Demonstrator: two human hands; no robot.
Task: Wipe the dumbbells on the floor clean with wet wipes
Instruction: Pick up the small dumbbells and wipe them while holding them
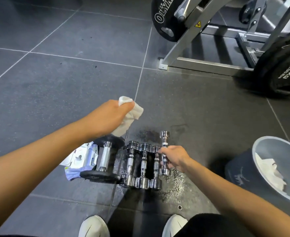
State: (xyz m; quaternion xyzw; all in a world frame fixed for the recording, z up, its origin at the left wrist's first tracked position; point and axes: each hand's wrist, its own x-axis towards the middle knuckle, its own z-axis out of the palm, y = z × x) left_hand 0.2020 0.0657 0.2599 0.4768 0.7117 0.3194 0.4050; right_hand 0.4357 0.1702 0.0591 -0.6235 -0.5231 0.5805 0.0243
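In the head view, the left hand (110,117) is curled round a crumpled white wet wipe (134,112), above the far end of the black-ended dumbbell (105,158). The right hand (175,158) grips the handle of the rightmost chrome dumbbell (164,142), which sits farther out than the three chrome dumbbells (143,165) lying side by side on the floor to its left. A wipes pack (82,158) lies left of the row, and a grey bin (267,146) stands at the right.
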